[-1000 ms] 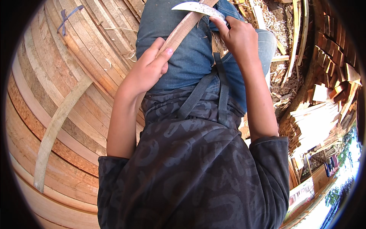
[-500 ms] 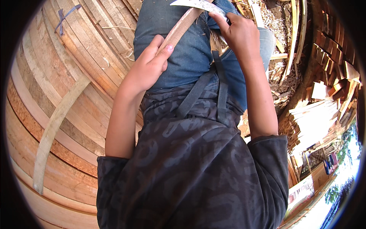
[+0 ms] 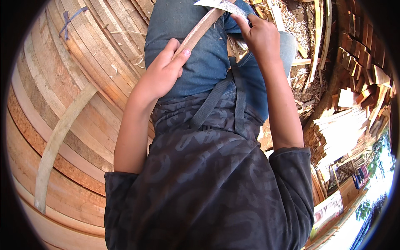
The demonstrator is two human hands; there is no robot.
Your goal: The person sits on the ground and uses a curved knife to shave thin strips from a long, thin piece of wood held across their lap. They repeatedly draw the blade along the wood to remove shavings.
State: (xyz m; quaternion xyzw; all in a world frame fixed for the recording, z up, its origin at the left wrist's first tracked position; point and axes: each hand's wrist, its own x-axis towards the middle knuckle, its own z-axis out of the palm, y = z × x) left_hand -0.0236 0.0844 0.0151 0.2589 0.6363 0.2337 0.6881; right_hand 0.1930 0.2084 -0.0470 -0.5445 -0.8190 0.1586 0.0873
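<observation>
A narrow wooden strip (image 3: 201, 32) slants up across my thigh, and my left hand (image 3: 161, 74) is closed round its lower part with the thumb on top. The far end of the strip runs out of the upper edge of the picture. My right hand (image 3: 263, 41) grips a curved, sickle-like blade (image 3: 227, 6), thumb laid along the metal. This pale, worn blade crosses the strip near the strip's upper end and appears to rest against it. Its handle is hidden by my right fist.
Long boards (image 3: 83, 121) lie side by side on my left, with a loose curved slat (image 3: 58, 137) across them and a dark strap (image 3: 66, 23) on top. Wood shavings (image 3: 298, 25) cover the ground ahead on the right. Stacked wood pieces (image 3: 362, 83) stand farther right.
The blade's tip has shifted a little to the right over the strip, and the blade is tilted slightly more. My left hand keeps the same hold on the strip.
</observation>
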